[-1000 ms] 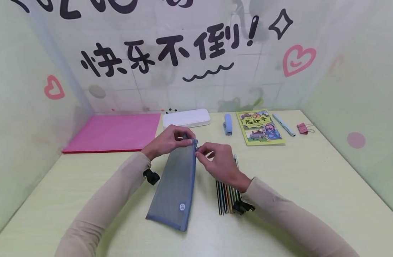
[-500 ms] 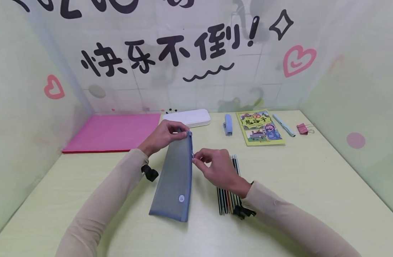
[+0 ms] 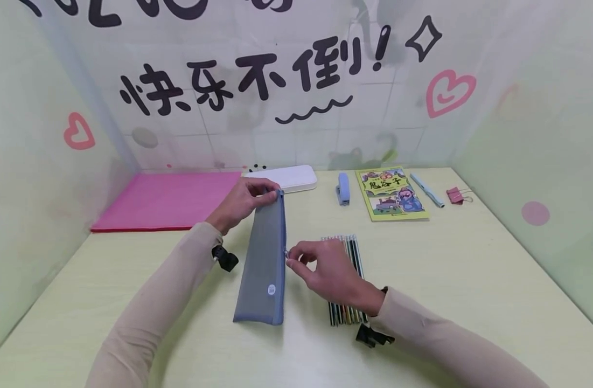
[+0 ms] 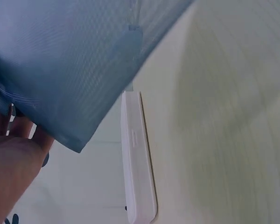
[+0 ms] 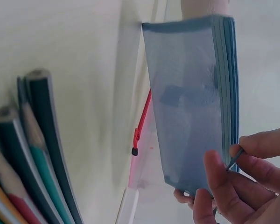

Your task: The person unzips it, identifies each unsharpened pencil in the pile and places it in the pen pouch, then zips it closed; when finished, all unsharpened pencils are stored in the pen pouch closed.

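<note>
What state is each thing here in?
Pouch: held, how far unzipped unclear
Left hand: gripping the pouch
Right hand: pinching the zipper pull
Pencils: loose, side by side
White case: closed
Book: closed, cover up
Pink folder: lying flat
Stapler: untouched
Pen: lying untouched
Binder clip: untouched

Bright light; soft shadows on table (image 3: pixel 451 291); wrist views hazy.

In the head view, the right hand (image 3: pixel 327 272) hides the middle of the pencils (image 3: pixel 342 315), and the left hand (image 3: pixel 243 202) covers a corner of the white case (image 3: pixel 291 178) and part of the far end of the pouch (image 3: pixel 262 258). The label (image 3: pixel 271 290) is too small to read; the upper lettering (image 3: pixel 104 13) is cut by the top edge. The left wrist view crops the pouch, the right one the pencils; fingertips partly cover the zip pull (image 5: pixel 234 159).
</note>
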`<action>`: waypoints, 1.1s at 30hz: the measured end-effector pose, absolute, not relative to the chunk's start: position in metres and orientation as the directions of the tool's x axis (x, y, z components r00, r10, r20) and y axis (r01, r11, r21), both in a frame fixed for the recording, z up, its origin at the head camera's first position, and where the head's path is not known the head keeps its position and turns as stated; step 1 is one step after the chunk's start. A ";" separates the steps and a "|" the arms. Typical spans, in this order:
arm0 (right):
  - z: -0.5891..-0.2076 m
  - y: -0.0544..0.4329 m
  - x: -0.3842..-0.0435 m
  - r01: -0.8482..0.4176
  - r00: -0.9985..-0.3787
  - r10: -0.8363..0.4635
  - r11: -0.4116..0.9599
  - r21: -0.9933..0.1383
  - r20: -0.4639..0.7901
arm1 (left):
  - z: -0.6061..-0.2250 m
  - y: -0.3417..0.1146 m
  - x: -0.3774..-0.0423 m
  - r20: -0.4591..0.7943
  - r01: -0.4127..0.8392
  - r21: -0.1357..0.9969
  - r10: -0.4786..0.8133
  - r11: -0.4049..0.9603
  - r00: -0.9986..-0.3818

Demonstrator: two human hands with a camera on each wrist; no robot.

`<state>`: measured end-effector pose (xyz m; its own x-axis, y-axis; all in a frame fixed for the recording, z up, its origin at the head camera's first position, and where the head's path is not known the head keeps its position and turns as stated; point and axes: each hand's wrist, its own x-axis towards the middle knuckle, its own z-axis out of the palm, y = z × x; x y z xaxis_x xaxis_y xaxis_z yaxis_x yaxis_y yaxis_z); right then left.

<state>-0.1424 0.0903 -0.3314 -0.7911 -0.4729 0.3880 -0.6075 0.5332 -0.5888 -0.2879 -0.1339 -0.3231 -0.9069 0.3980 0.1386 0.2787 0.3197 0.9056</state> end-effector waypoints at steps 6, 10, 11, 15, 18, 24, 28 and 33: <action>-0.328 0.094 -0.133 -0.623 -0.771 -0.534 0.518 -0.586 0.347 | -0.326 -0.139 -0.292 0.141 0.258 0.919 0.363 0.297 -0.921; -0.327 0.095 -0.125 -0.645 -0.745 -0.580 0.502 -0.576 0.329 | -0.330 -0.142 -0.295 0.146 0.253 0.927 0.356 0.275 -0.923; -0.328 0.096 -0.123 -0.653 -0.736 -0.593 0.495 -0.574 0.326 | -0.331 -0.143 -0.296 0.147 0.251 0.929 0.351 0.271 -0.925; -0.328 0.095 -0.112 -0.670 -0.710 -0.633 0.475 -0.570 0.307 | -0.334 -0.148 -0.299 0.143 0.233 0.935 0.320 0.266 -0.937; -0.327 0.094 -0.106 -0.676 -0.701 -0.655 0.481 -0.558 0.284 | -0.335 -0.151 -0.301 0.134 0.218 0.939 0.302 0.266 -0.944; -0.325 0.093 -0.097 -0.673 -0.682 -0.695 0.474 -0.568 0.228 | -0.336 -0.153 -0.305 0.134 0.213 0.944 0.297 0.252 -0.946; -0.326 0.093 -0.097 -0.714 -0.635 -0.739 0.451 -0.535 0.225 | -0.335 -0.152 -0.307 0.146 0.217 0.952 0.303 0.218 -0.942; -0.330 0.095 -0.107 -0.714 -0.590 -0.770 0.359 -0.601 0.242 | -0.331 -0.152 -0.303 0.124 0.196 0.960 0.328 0.197 -0.937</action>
<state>-0.1068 0.0951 -0.3299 -0.5905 -0.7699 0.2420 -0.7141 0.3586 -0.6013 -0.3027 -0.1524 -0.3313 -0.9365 0.3278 0.1242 0.1964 0.1972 0.9605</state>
